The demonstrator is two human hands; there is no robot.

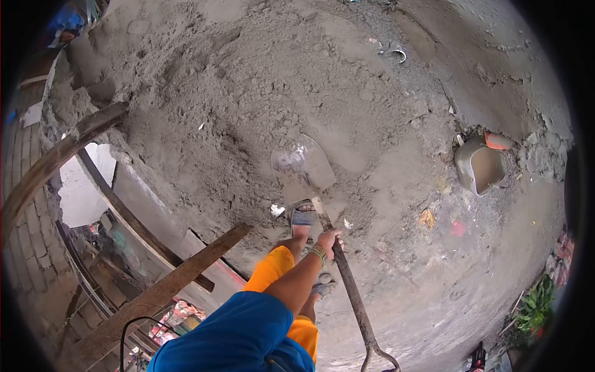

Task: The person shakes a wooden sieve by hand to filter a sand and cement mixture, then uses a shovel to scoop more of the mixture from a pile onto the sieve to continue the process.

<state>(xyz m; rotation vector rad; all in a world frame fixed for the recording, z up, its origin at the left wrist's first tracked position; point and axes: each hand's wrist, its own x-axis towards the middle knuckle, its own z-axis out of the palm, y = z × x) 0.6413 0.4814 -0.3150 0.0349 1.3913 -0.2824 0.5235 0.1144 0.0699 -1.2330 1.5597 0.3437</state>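
My left hand (330, 243), with bands at its wrist, is wrapped round the wooden shaft of a shovel (352, 291). The shovel's broad blade (305, 162) lies on the grey sandy mix, dusted with the same grey material. At the lower edge the shaft forks into a handle that is cut off by the frame. My right hand is out of view. One sandalled foot (302, 216) stands just behind the blade, and the other (323, 286) is further back, beside the shaft.
A container of murky water (486, 168) stands at the right, with an orange-red piece (499, 141) at its rim. Wooden beams (167, 291) jut in from the left, near a brick surface (31, 235). A grey heap (248, 80) spreads ahead. Green leaves (536, 305) show at lower right.
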